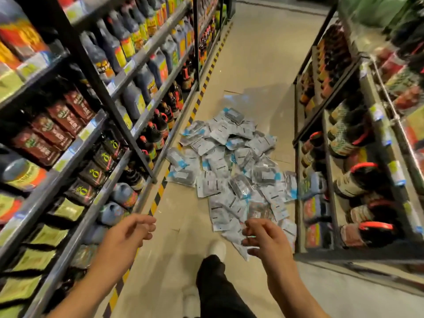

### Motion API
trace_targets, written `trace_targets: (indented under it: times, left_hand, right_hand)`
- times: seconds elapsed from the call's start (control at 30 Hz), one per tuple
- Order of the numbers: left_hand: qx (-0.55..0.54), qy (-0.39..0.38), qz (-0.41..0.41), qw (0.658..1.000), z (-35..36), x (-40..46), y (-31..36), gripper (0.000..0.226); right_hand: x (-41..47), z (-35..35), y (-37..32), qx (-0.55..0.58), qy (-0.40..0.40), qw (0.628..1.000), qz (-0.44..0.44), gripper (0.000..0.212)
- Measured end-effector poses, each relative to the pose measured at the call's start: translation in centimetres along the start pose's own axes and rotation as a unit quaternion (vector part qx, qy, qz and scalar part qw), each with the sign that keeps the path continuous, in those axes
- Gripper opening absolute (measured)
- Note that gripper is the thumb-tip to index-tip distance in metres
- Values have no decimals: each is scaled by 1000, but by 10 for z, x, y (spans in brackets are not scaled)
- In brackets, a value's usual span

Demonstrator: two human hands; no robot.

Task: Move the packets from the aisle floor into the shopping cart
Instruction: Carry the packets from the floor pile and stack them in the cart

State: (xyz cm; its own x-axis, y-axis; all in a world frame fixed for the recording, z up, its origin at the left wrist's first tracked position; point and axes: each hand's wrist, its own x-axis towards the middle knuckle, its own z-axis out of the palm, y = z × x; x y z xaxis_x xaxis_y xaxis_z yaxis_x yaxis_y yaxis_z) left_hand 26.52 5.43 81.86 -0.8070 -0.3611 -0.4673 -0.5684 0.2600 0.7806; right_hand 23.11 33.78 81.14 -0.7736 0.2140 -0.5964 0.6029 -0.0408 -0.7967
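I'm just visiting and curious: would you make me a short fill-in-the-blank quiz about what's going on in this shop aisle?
1. The heap of pale grey and blue plastic packets lies on the beige aisle ____.
2. The left hand and right hand hold ____.
3. The yellow stripes on the tape along the left shelf base alternate with ____ ones.

Missing words: floor; nothing; black

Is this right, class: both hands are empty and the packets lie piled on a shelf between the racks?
No. The head view shows the packets piled on the aisle floor, not a shelf. The left hand and right hand are indeed empty.
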Motion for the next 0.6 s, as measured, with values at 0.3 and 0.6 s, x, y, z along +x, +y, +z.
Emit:
trace_targets:
  times: [0.3, 0.6]
  left_hand:
    - [28, -42, -78, 996, 14, 108, 29, 24]
    - [52, -128, -52, 989, 47, 257, 90, 23]
  right_hand:
    - [127, 37, -26, -49, -15, 997, 54, 16]
    - [228, 101, -67, -62, -43, 994, 85, 14]
